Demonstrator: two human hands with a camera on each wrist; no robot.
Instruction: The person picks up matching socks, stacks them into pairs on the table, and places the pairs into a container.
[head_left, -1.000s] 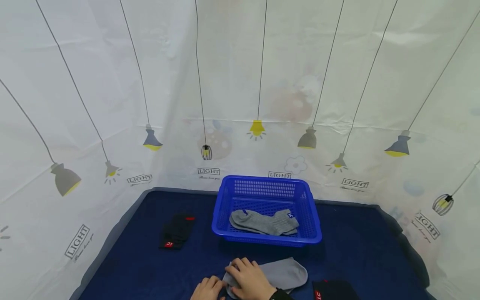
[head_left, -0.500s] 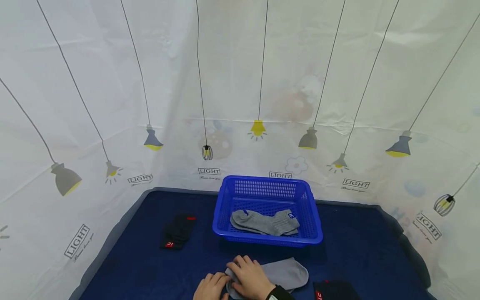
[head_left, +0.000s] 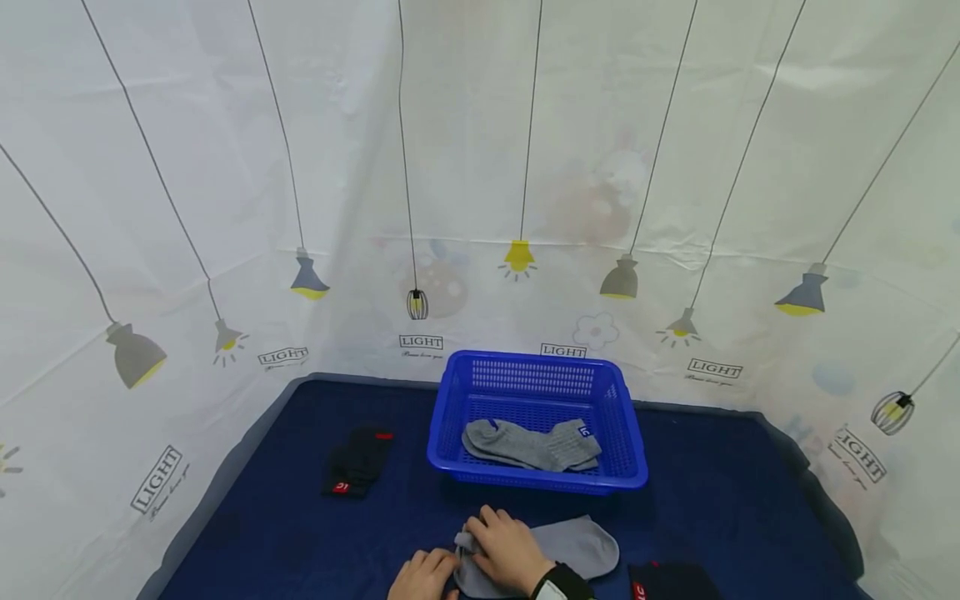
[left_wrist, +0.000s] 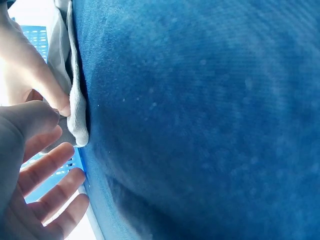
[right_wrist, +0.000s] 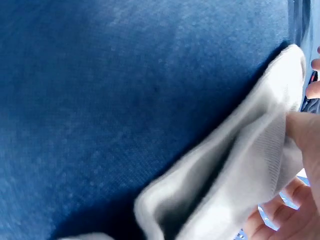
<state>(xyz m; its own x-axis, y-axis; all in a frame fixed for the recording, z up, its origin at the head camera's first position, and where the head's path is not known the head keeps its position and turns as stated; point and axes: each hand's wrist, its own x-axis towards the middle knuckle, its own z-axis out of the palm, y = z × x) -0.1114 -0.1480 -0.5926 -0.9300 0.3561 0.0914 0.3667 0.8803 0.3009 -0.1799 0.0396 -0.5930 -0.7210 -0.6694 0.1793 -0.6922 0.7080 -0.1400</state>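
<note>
A pair of light grey socks (head_left: pixel 577 546) lies flat on the dark blue cloth, in front of the basket. My right hand (head_left: pixel 512 552) pinches the left end of these socks, thumb on the near side. In the right wrist view the layered sock fabric (right_wrist: pixel 245 160) bulges slightly below that thumb. My left hand (head_left: pixel 422 575) is just left of the same end. Seen from the left wrist, the left fingers (left_wrist: pixel 57 192) are spread and loosely bent, with nothing between them. Its thumb tip is close to the right thumb; whether it touches the sock I cannot tell.
Behind the hands stands a blue plastic basket (head_left: pixel 536 480) holding grey ribbed socks (head_left: pixel 525 446). Black socks (head_left: pixel 358 461) with red labels lie at the left, and another black pair (head_left: pixel 675 581) lies at the near right. A printed white curtain (head_left: pixel 480 167) borders the table.
My right hand has shifted slightly right along the socks, and more of their left end shows. The left hand has moved a little right. Basket and black socks have stayed put.
</note>
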